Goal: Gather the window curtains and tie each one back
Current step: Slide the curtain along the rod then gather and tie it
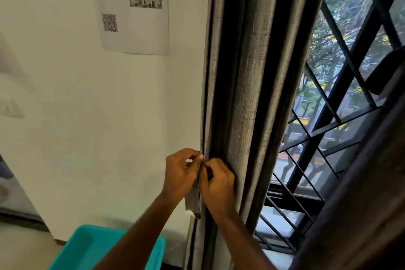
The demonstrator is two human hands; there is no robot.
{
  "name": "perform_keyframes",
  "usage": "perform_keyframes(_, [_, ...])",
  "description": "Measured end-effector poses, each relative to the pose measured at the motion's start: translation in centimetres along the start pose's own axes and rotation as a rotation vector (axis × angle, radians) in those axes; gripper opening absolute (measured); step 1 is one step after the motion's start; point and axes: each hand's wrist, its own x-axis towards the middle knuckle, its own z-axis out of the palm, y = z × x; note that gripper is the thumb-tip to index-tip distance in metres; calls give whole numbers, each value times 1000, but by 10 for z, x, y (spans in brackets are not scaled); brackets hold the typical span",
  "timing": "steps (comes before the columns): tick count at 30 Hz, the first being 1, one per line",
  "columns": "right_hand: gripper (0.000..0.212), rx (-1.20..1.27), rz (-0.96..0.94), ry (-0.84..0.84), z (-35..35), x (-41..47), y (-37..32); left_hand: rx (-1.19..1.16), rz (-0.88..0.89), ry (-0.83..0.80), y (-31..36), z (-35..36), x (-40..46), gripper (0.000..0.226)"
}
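Note:
A grey-brown curtain (247, 76) hangs in gathered vertical folds at the left side of the window. A narrow grey tie-back strap (193, 200) dangles at the curtain's left edge, with a small metal ring at its lower end. My left hand (180, 171) pinches the strap's upper part with fingers closed. My right hand (217, 182) is closed just beside it at the same spot on the curtain's edge, its fingertips touching the left hand's. A second curtain (359, 193) of the same cloth fills the lower right corner.
The window has a black diamond-pattern grille (317, 129) with trees and a street outside. A printed sheet with a QR code (131, 9) is stuck on the cream wall. A turquoise plastic tub (87, 250) stands low beneath my left forearm.

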Motion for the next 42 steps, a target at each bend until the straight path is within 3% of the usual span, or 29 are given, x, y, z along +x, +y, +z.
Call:
perform_keyframes(7, [16, 37, -15, -54, -4, 0, 0, -25, 38, 13, 7, 1, -5, 6])
perform_keyframes(9, [9, 42, -45, -58, -6, 1, 1, -7, 44, 36, 6, 2, -4, 15])
perform_keyframes(12, [13, 24, -130, -60, -12, 2, -3, 44, 76, 66, 2, 2, -3, 19])
perform_keyframes(16, [7, -121, -267, 92, -41, -12, -13, 62, 60, 93, -9, -7, -5, 5])
perform_keyframes(17, [6, -142, -262, 149, -50, -16, -15, 63, 58, 105, -11, -10, -5, 8])
perform_keyframes(20, [33, -104, -124, 318, -69, -17, -19, 45, 55, 107, -13, -20, -4, 8])
perform_keyframes(22, [42, -13, -11, 348, -73, -13, -18, 36, 53, 107, -12, -22, -4, 7])
perform_keyframes(25, [36, 63, 77, 316, -69, -13, -15, 50, 56, 92, -11, -22, -6, 8])
perform_keyframes(29, [13, -52, 7, 331, -63, -21, -6, 54, 52, 75, -13, -27, -10, 14])
perform_keyframes(32, [28, -4, 168, 437, -60, -23, 3, 24, 48, 74, -17, -35, -11, 9])
perform_keyframes(34, [39, -17, 168, 423, -55, -27, -2, 16, 42, 65, -17, -38, -12, 10])
perform_keyframes(36, [39, -5, 140, 412, -49, -31, -12, 19, 46, 43, -13, -38, -12, 8])
perform_keyframes(40, [44, 8, 171, 560, -51, -35, -25, -40, 41, 21, -7, -41, -16, 5])
perform_keyframes(42, [34, -41, 120, 557, -52, -39, -28, -63, 49, 19, -7, -43, -17, 6])
